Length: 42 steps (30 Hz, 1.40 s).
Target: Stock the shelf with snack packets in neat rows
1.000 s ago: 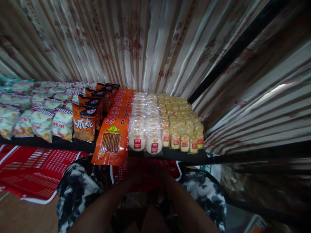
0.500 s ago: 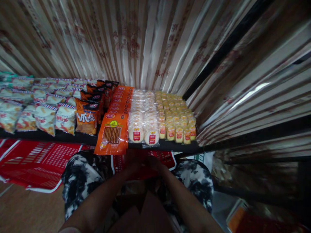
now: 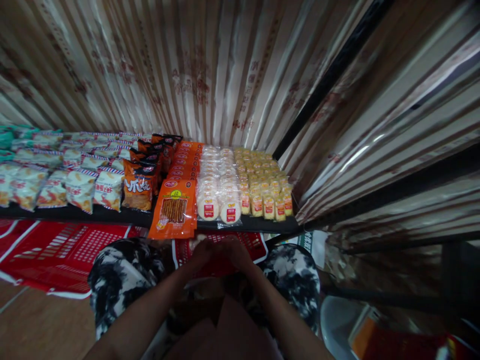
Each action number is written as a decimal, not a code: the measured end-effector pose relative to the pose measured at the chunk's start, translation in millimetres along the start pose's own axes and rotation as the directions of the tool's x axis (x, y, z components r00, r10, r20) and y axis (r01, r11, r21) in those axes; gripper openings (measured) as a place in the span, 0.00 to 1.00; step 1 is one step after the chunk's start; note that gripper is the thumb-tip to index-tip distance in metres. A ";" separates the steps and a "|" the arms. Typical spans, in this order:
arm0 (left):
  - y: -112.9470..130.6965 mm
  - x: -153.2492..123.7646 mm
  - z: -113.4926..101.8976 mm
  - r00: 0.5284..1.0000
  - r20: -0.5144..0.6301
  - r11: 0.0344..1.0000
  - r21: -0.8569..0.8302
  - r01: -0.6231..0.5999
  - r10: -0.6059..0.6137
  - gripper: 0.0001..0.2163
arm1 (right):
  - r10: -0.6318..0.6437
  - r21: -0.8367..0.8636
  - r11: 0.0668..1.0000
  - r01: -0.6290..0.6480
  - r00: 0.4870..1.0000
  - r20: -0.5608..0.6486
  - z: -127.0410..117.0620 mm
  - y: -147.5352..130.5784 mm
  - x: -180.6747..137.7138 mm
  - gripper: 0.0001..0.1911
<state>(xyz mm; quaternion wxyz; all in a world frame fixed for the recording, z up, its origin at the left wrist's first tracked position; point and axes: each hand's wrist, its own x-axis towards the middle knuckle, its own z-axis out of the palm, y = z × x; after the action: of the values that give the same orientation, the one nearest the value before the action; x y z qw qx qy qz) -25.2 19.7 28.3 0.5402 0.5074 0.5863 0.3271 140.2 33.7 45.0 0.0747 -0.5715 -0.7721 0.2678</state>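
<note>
Below the shelf's front edge, my left hand [image 3: 202, 251] and my right hand [image 3: 233, 250] are close together over a red basket [image 3: 258, 245] between my knees. Dark shadow covers both. A small pale thing [image 3: 197, 240], too blurred to name, shows at the left hand, whose fingers look curled. The right hand's fingers are hidden. Right above, an orange snack packet [image 3: 174, 210] with a clear window of brown sticks overhangs the shelf [image 3: 262, 225]. Beside it stand rows of round white crackers [image 3: 219, 200] in clear wrappers and small yellow packs [image 3: 262, 190].
White snack bags [image 3: 80, 187] and orange-black bags [image 3: 137, 187] fill the shelf's left side. Another red basket [image 3: 75, 245] lies at lower left. Pleated curtain [image 3: 210, 65] hangs behind, and a black pole [image 3: 322, 95] slants at right. A pale stool-like object [image 3: 333, 320] is at lower right.
The camera view has shifted slightly. My hands have come up a little toward the shelf edge, and the pale thing at the left hand has come into view.
</note>
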 end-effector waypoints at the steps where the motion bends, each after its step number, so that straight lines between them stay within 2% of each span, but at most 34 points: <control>1: 3.6 -2.8 -0.8 1.000 -0.014 1.000 -0.003 -0.014 0.014 0.05 | 0.013 0.029 1.000 -0.012 0.999 -0.044 -0.7 -1.9 -1.9 0.16; 6: 19.8 -19.3 -4.5 0.992 -0.098 0.997 0.006 -0.080 0.080 0.08 | 0.110 0.243 0.969 -0.043 0.957 -0.270 -3.5 -8.7 -14.2 0.15; 12: 29.9 -32.7 -0.9 0.983 -0.156 0.995 0.002 -0.097 0.096 0.07 | 0.163 0.408 0.913 -0.017 0.932 -0.324 -14.2 -13.2 -27.6 0.12; 20: 37.8 -50.5 -1.5 0.976 -0.199 0.996 -0.002 -0.093 0.091 0.07 | 0.233 0.601 0.799 -0.040 0.941 -0.247 -21.0 -14.9 -43.9 0.11; 22: 39.3 -56.5 -0.8 0.970 -0.213 0.993 0.014 -0.119 0.119 0.09 | 0.253 0.656 0.754 -0.046 0.941 -0.225 -20.3 -16.1 -46.2 0.14; 27: 40.4 -66.2 0.7 0.941 -0.275 0.979 0.114 -0.171 0.196 0.10 | 0.291 0.821 0.571 -0.015 0.939 -0.185 -18.2 -21.9 -48.3 0.24; 29: 42.4 -68.4 -0.9 0.928 -0.279 0.965 0.161 -0.209 0.247 0.09 | 0.281 0.842 0.539 0.003 0.942 -0.184 -18.5 -23.4 -49.1 0.25; 33: 52.3 -71.7 -7.7 0.915 -0.245 0.939 0.209 -0.272 0.320 0.10 | 0.262 0.849 0.528 0.002 0.951 -0.165 -21.4 -21.7 -53.0 0.20; 36: 61.6 -72.4 -14.0 0.918 -0.196 0.930 0.203 -0.305 0.344 0.09 | 0.188 0.860 0.510 -0.004 0.976 -0.107 -23.4 -18.5 -58.3 0.17; 42: 75.3 -68.5 -22.8 0.928 -0.059 0.915 0.201 -0.351 0.369 0.08 | 0.060 0.879 0.477 -0.012 0.998 -0.019 -20.5 -17.5 -68.7 0.18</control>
<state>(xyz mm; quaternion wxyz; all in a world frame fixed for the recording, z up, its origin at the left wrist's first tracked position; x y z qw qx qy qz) -35.8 -21.1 123.7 0.3922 0.6389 0.5358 0.3885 157.2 -26.5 84.1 0.3690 -0.4751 -0.5126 0.6127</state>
